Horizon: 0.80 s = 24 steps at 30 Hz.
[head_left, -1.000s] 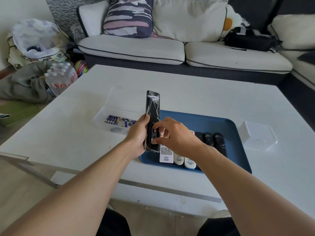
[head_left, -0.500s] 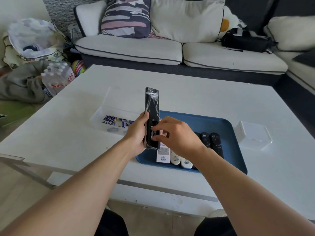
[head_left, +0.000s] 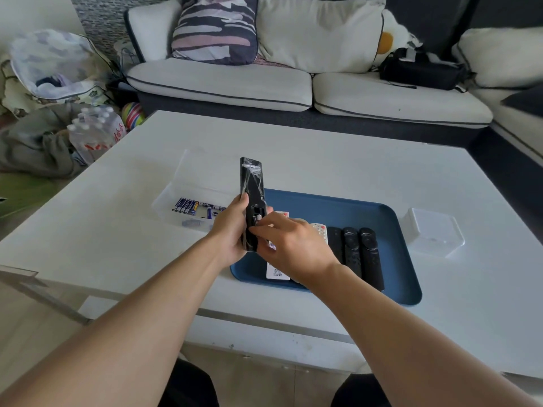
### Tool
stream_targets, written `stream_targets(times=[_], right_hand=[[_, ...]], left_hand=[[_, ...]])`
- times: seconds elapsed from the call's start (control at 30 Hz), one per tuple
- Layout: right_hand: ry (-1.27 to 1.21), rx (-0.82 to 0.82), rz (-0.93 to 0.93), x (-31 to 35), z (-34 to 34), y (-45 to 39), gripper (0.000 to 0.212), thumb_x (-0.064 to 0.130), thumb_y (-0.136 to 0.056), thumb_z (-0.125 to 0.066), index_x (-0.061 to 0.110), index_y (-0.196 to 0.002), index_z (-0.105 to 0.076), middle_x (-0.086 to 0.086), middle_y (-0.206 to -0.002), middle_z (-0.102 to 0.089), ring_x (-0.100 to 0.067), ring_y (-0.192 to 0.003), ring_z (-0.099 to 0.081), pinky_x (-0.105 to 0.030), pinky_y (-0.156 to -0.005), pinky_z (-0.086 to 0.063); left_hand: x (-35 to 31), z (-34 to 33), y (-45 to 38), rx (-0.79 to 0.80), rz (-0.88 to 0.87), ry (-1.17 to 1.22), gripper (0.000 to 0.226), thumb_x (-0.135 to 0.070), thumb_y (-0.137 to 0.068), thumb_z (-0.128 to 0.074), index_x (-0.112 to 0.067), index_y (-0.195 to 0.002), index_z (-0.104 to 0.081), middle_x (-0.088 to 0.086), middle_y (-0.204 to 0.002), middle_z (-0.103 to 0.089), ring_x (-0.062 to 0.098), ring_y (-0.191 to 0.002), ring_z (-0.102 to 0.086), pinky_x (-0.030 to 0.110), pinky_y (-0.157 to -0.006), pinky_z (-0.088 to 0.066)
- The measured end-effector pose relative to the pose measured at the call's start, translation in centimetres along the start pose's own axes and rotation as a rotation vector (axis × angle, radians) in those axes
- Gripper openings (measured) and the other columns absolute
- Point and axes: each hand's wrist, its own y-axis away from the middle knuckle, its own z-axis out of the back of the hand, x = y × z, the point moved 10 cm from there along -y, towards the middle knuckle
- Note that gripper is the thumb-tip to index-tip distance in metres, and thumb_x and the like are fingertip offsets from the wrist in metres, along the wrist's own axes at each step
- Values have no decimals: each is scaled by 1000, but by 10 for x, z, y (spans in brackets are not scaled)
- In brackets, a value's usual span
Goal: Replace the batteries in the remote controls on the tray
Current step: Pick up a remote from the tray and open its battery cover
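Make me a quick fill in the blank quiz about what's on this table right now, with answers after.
1. The left hand holds a long ____ remote control wrapped in clear plastic.
2. The other remotes lie on a ____ plastic tray.
3. The loose blue batteries lie in a clear box to the ____ of the tray.

Answers: black; blue; left

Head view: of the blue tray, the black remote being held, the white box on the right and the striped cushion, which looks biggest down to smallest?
1. Tray
2. Cushion, though it sits farther off
3. Box and remote: too alike to rank.
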Motion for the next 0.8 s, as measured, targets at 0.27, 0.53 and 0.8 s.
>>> stream_targets(times=[0.27,0.53,0.8], right_hand=[[-190,50,-335,-21,1,4,19,17,-91,-62,13,-102,-76,-5,-90,-65,-27,-70,-59,-42,-64,-53],[-409,199,-811,-55,-10,20,31,17,-81,-66,27,-110,-64,9,-81,-69,-11,-76,-65,-22,-63,-52],[-1030,56,-1214,-73,-27,42,15,10,-97,-50,8,-93,-65,-8,-74,-62,-18,-55,-54,-26,-48,-43]], left_hand=[[-7,4,-3,-19,-95,18,48,-50,-105,-36,-20,-138,-55,10,-129,-68,26,-104,-72,33,-61,-60],[-19,-13,4,19,-288,-97,27,-34,-107,-44,-26,-120,-66,15,-120,-68,28,-97,-66,40,-79,-53],[-20,-16,4,37,-288,-68,34,-34,-108,-36,-16,-126,-59,14,-123,-70,31,-96,-66,42,-79,-55]])
